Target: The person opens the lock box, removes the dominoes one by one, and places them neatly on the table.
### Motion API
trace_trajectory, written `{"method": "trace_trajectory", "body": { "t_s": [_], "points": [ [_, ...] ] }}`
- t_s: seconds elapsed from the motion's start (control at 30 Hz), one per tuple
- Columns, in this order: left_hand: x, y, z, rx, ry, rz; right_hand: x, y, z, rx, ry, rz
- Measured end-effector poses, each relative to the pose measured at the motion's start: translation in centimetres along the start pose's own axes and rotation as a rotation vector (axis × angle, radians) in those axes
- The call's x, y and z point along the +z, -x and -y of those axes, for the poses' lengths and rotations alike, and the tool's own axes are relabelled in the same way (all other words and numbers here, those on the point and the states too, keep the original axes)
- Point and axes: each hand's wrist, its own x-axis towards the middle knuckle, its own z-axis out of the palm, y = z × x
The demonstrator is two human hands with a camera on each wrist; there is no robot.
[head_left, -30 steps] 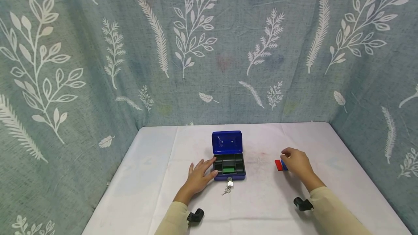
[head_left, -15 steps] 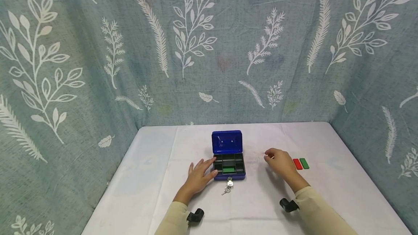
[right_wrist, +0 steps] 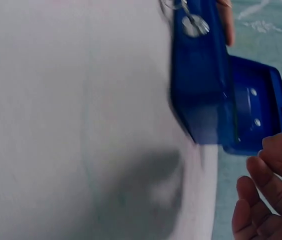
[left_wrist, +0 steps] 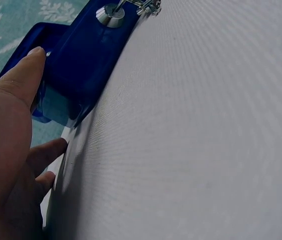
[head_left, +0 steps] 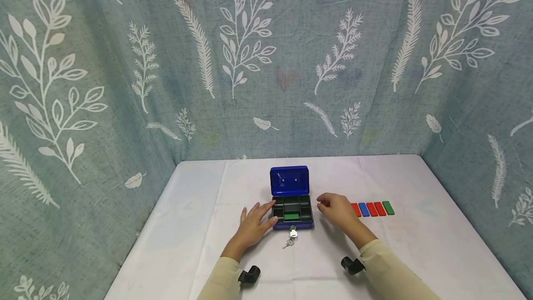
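A small blue cash box (head_left: 310, 227) stands with its lid (head_left: 289, 181) raised, showing a black compartment tray (head_left: 292, 204). A green piece (head_left: 291, 216) lies in the tray's front middle compartment. Keys (head_left: 289, 242) hang from the lock at the front. My left hand (head_left: 254, 223) rests against the box's left side, its fingers spread; the left wrist view shows its thumb (left_wrist: 28, 72) at the box. Just right of the box, my right hand (head_left: 339, 212) hovers with fingers loosely bent. In the right wrist view, nothing shows between its thumb and fingertips.
A row of flat tiles lies right of my right hand: a red tile (head_left: 356, 209), a blue tile (head_left: 364, 209), two more red tiles (head_left: 375, 209) and a green tile (head_left: 388, 208). The hand may cover others. Patterned curtains (head_left: 266, 59) surround the white table (head_left: 200, 263).
My right hand has moved left from over the tiles toward the box, uncovering more of the row. My left hand and the box have stayed in place.
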Motion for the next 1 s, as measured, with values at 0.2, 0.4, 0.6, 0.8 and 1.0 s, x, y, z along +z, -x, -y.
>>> {"method": "trace_trajectory", "body": {
  "t_s": [0.2,0.4,0.6,0.8,1.0],
  "points": [
    [0.0,-0.2,0.0,0.003,-0.001,-0.004,0.9,0.1,0.8,-0.072,-0.005,-0.005],
    [0.0,-0.1,0.0,0.008,0.008,-0.008,1.7,0.2,1.3,-0.105,-0.021,-0.003],
    [0.1,-0.1,0.1,0.008,0.004,-0.005,2.6,0.3,1.8,-0.194,0.065,-0.004],
    [0.1,-0.1,0.1,0.000,0.003,-0.007,2.6,0.2,2.7,-0.212,0.187,0.038],
    [0.1,-0.1,0.1,0.002,0.006,-0.007,3.0,0.2,3.1,-0.237,0.243,0.081]
  ]
}}
